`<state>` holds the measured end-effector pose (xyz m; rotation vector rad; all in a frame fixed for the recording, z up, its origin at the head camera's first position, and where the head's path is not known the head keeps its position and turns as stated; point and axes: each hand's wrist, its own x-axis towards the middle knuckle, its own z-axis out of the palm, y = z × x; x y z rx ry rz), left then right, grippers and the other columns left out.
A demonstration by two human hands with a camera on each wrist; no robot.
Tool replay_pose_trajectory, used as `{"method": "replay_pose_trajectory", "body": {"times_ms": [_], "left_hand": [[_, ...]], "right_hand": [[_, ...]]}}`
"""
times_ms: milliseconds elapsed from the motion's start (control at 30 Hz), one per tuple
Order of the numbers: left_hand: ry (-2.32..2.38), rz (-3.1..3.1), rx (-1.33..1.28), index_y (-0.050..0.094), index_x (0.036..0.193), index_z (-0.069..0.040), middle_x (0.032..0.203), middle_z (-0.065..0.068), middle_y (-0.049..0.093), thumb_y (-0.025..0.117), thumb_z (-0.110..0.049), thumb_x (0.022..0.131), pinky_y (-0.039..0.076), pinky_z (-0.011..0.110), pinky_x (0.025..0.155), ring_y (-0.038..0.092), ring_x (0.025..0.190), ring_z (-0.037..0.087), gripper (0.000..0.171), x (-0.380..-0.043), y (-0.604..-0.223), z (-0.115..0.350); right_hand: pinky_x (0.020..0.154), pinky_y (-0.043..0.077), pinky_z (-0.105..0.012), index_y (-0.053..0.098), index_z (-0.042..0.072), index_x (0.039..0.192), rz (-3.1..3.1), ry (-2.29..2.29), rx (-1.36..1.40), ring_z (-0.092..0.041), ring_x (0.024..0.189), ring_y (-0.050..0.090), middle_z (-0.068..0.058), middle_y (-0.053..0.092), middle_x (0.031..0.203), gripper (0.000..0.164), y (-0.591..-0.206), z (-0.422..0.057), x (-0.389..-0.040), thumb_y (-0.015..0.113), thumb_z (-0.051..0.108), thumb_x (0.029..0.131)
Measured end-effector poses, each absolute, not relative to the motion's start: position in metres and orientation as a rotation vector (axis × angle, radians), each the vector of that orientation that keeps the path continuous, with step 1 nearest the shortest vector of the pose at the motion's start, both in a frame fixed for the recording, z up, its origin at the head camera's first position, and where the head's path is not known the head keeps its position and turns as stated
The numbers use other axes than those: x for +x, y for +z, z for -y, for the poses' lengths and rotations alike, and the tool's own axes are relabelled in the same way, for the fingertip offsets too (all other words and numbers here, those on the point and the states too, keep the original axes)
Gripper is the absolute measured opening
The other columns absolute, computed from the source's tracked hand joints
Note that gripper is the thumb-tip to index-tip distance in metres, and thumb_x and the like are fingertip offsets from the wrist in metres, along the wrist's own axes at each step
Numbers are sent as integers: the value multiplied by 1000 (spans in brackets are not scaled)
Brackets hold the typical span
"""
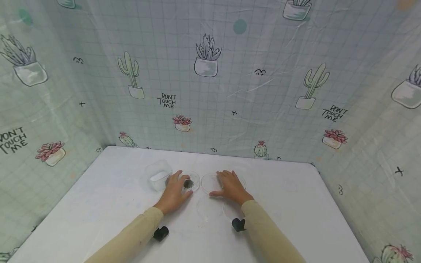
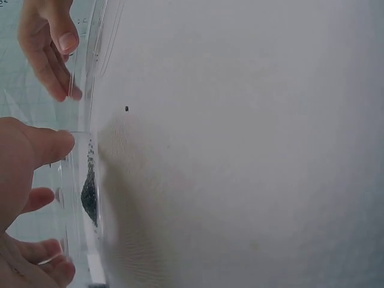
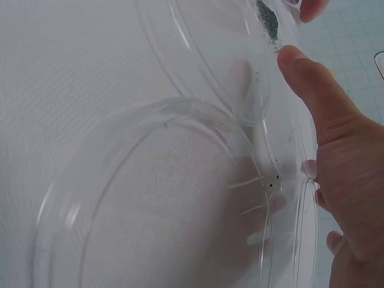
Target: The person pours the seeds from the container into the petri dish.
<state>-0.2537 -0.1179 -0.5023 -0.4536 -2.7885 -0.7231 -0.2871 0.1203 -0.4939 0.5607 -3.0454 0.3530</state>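
OK so on a white table (image 1: 286,204), left hand (image 1: 173,192) has thumb and fingers spread around the granule dish (image 1: 194,180); right hand (image 1: 230,186), just right of it, spreads over another clear dish (image 1: 209,182), can't tell if either actually grips. Clear tub (image 1: 158,169) sits left of the granule dish, dark granules (image 1: 188,184) heaped inside that dish.

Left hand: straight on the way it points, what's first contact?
Probably the clear dish with the dark granules, just ahead of the palm of the left hand; its rim is see-through, so they may already touch.
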Motion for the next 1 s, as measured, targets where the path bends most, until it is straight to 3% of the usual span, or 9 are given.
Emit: {"method": "replay_pose_trajectory", "body": {"times_ms": [700, 1000], "left_hand": [[-717, 2825, -449, 48, 125, -9, 140, 24, 34, 67, -32, 81, 35, 54, 103, 31, 131, 39, 53, -252, -502, 114], [-644, 2793, -478, 50, 126, -10, 136, 13, 44, 63, -32, 84, 41, 46, 101, 40, 127, 30, 49, -246, -491, 117]], "right_hand": [[114, 22, -47, 47, 8, 131, 3018, 398, 540, -25, 126, 44, -8, 53, 130, 88, -501, -128, -286, 70, 60, 65], [115, 20, -46, 47, 8, 132, 3041, 391, 511, -23, 127, 44, -8, 53, 131, 88, -500, -126, -285, 70, 61, 64]]}}
